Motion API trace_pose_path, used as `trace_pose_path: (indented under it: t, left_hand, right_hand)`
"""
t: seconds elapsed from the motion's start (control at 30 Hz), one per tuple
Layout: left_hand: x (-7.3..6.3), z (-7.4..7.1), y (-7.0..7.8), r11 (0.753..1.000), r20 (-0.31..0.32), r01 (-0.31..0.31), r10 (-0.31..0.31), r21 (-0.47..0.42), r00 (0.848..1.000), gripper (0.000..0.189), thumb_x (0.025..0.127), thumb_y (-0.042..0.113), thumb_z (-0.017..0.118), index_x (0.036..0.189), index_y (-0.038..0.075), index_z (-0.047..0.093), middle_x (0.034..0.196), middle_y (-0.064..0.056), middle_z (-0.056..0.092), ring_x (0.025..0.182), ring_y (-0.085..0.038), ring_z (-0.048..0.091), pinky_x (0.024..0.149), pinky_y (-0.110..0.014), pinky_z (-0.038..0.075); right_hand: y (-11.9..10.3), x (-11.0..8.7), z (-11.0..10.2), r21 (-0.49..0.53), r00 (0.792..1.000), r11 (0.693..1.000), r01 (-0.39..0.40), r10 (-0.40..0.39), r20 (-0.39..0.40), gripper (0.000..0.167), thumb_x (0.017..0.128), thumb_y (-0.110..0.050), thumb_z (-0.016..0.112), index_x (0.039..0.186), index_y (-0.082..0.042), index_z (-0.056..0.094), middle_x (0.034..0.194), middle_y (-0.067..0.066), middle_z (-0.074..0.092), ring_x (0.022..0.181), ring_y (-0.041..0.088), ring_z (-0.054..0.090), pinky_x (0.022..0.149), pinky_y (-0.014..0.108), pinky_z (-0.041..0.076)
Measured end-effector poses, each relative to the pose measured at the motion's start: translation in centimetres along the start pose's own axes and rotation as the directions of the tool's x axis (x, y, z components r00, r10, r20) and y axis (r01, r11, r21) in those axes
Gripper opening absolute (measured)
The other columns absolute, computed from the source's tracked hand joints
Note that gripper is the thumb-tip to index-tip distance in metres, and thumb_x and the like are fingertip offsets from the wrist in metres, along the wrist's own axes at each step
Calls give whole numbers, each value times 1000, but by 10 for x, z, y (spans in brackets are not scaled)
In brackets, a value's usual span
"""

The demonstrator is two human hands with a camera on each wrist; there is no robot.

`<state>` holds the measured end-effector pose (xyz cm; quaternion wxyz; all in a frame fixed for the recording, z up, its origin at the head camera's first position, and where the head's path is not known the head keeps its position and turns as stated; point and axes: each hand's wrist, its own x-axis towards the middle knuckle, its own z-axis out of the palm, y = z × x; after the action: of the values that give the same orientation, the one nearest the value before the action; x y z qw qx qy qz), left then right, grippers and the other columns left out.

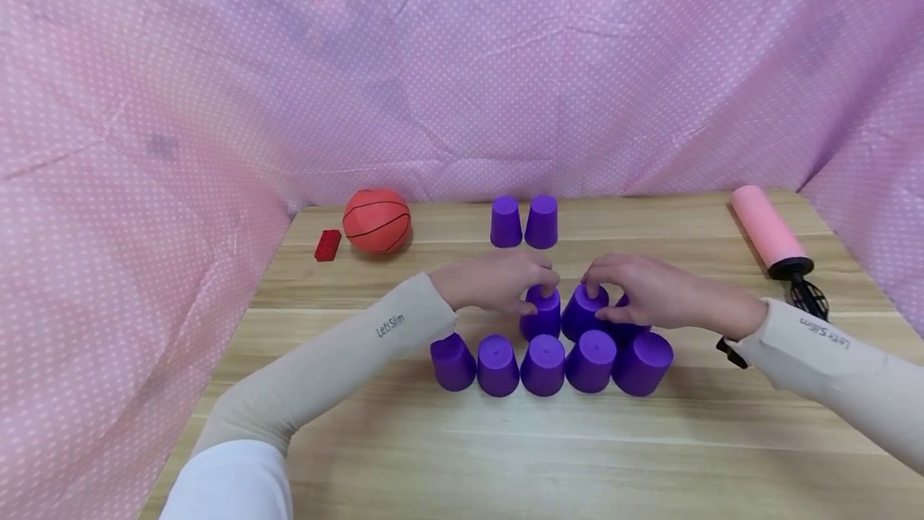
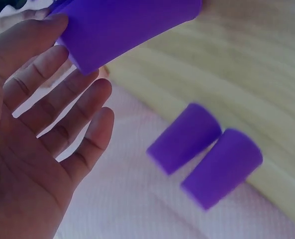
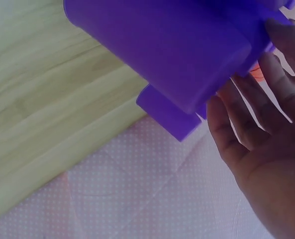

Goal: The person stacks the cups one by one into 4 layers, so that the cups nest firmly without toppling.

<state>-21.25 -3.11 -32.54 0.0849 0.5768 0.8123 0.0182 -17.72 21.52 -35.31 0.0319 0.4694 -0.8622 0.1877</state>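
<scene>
My left hand [image 1: 505, 279] pinches the top end of an upside-down purple cup [image 1: 543, 321] between thumb and fingers. Beside it, my right hand [image 1: 646, 289] pinches a second purple cup [image 1: 580, 315] the same way. A third purple cup [image 1: 630, 332] stands to the right of that one, partly hidden under the right hand. In the left wrist view, the thumb and fingertips meet the edge of a purple cup [image 2: 127, 30]. The right wrist view has a large purple cup [image 3: 162, 50] in front of the fingers, covering part of the grip.
Nearer the person, several upside-down purple cups [image 1: 543, 367] form a row. Two more purple cups [image 1: 506, 223] stand at the back. A red basketball [image 1: 377, 221] and a red block [image 1: 328, 245] lie back left; a pink hand pump [image 1: 768, 223] lies at right.
</scene>
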Motion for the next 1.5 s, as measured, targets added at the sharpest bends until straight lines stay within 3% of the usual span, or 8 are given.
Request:
trace_pose_path:
  t: [0.17, 0.3, 0.47, 0.67, 0.83, 1.17, 1.33, 1.5]
  left_hand:
    - [-17, -15, -17, 998, -106, 60, -62, -23, 992, 22, 80, 20, 74, 96, 11, 62, 91, 1, 56, 86, -14, 51, 77, -26, 43]
    - [-34, -19, -40, 983, -176, 170, -180, -69, 968, 19, 80, 18, 73, 93, 10, 62, 92, 0, 56, 84, -15, 52, 75, -27, 44]
    - [-47, -9, -74, 935, -201, 328, -349, -133, 915, 18, 81, 18, 72, 93, 10, 61, 92, 0, 58, 81, -16, 53, 71, -28, 44]
    - [-53, 5, -107, 831, -157, 521, -551, -196, 819, 19, 82, 19, 72, 96, 11, 61, 90, -1, 60, 79, -19, 53, 68, -32, 45]
    - [-49, 12, -126, 780, -153, 571, -615, -255, 773, 15, 83, 18, 71, 94, 11, 63, 90, -3, 60, 81, -19, 53, 71, -32, 45]
    - [-35, 14, -143, 736, -169, 600, -665, -313, 728, 17, 85, 19, 71, 94, 9, 59, 95, -8, 62, 84, -20, 54, 73, -34, 45]
    - [-28, 12, -142, 746, -161, 592, -653, -305, 740, 18, 85, 20, 70, 94, 9, 60, 95, -7, 62, 84, -20, 53, 74, -33, 44]
    - [-26, 15, -143, 753, -157, 573, -640, -324, 752, 17, 85, 19, 71, 94, 9, 59, 95, -7, 61, 84, -20, 53, 73, -33, 44]
  right_hand:
    - [5, 4, -15, -59, 990, 998, -31, 22, -139, 26, 70, -11, 80, 86, -14, 61, 88, -6, 57, 81, 11, 56, 70, 33, 49]
    - [15, 10, -31, -51, 972, 986, -158, 147, -184, 25, 72, -11, 80, 87, -15, 61, 87, -5, 60, 83, 16, 59, 70, 38, 49]
    - [44, 24, -40, -20, 930, 951, -309, 298, -217, 20, 73, -9, 80, 81, -9, 61, 82, 3, 64, 82, 25, 62, 71, 41, 48]
    - [76, 40, -39, 25, 869, 879, -477, 476, -136, 19, 78, -12, 76, 87, -3, 62, 90, 15, 65, 85, 32, 61, 69, 44, 47]
    - [94, 53, -32, 34, 835, 838, -545, 546, -67, 21, 80, -15, 74, 92, -1, 63, 92, 18, 65, 85, 32, 61, 69, 44, 48]
    - [103, 69, -15, 82, 829, 831, -550, 555, -67, 22, 78, -14, 74, 90, 1, 62, 88, 18, 65, 80, 30, 62, 67, 42, 50]
    - [104, 67, -13, 90, 825, 828, -554, 560, -70, 21, 79, -13, 74, 88, 0, 61, 90, 19, 65, 82, 32, 62, 67, 42, 50]
    - [102, 66, -11, 95, 837, 839, -536, 543, -69, 21, 78, -11, 75, 89, 0, 61, 92, 19, 65, 85, 33, 62, 70, 43, 49]
